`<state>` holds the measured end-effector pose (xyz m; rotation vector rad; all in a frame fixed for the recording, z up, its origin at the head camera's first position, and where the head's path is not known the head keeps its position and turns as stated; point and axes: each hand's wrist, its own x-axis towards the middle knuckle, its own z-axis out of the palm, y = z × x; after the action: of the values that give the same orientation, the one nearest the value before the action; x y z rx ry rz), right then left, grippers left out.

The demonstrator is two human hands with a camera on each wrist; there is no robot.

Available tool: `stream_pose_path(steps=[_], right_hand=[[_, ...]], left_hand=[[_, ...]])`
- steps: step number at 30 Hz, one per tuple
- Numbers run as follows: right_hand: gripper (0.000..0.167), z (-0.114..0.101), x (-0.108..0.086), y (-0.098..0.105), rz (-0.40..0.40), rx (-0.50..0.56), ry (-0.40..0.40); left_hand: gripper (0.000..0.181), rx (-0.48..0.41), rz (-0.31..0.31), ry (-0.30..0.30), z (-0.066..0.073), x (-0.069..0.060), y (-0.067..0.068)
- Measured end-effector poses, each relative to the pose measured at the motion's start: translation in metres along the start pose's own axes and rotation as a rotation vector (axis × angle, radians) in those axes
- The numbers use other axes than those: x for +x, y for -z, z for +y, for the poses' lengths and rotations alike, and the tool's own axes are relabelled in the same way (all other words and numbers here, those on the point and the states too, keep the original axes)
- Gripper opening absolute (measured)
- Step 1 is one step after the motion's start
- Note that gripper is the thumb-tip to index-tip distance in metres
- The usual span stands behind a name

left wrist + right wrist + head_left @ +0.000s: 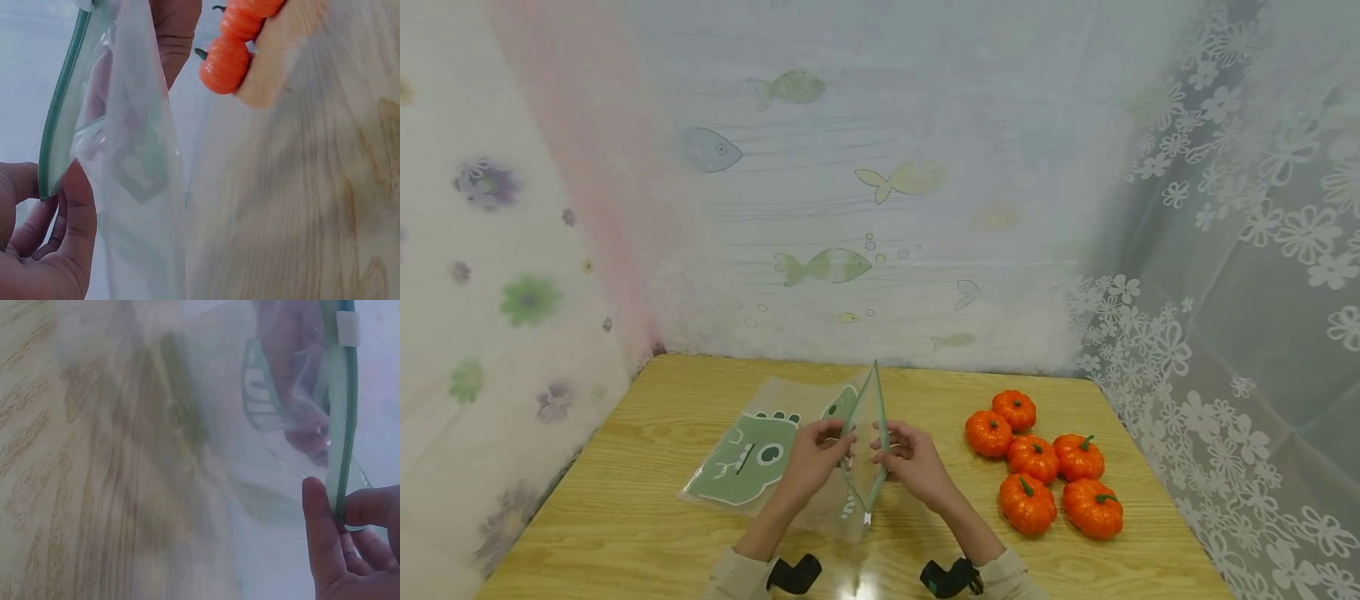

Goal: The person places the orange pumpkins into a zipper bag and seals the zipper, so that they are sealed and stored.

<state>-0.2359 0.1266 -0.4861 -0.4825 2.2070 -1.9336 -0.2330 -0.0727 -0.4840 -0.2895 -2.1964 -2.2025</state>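
A clear plastic zip bag [752,454] with a green cartoon dinosaur printed on it lies partly on the table. Its green-edged mouth is raised and spread into a narrow diamond. One edge of the mouth is pinched by my left hand [808,462], between thumb and fingers, as the left wrist view also shows. Opposite it, my right hand [917,467] pinches the other green zip strip [347,425]. A white slider [348,329] sits at one end of the zip. No contents show inside the bag.
Several shiny orange pumpkins [1032,460] with green stems sit grouped on the right of the wooden table [647,425]. Printed curtains [880,208] hang behind the table and along both sides. Black wrist straps [795,575] sit on both forearms.
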Motion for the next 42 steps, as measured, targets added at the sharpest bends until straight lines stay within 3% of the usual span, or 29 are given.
stream_pose_path(steps=[12, 25, 33, 42], right_hand=[[0.038, -0.014, 0.001, 0.002, 0.004, 0.089, -0.002], [0.037, -0.02, 0.0, 0.007, 0.011, 0.082, -0.026], [0.036, -0.021, 0.0, 0.008, -0.005, 0.097, -0.016], [0.035, -0.023, 0.0, 0.011, -0.013, 0.114, -0.017]], left_hand=[[0.022, -0.015, 0.002, 0.009, 0.015, 0.0, 0.009], [0.025, -0.011, 0.014, 0.035, 0.025, -0.003, 0.027], [0.025, 0.013, 0.043, 0.054, 0.026, -0.002, 0.034], [0.026, -0.042, 0.107, 0.067, 0.027, -0.004, 0.042]])
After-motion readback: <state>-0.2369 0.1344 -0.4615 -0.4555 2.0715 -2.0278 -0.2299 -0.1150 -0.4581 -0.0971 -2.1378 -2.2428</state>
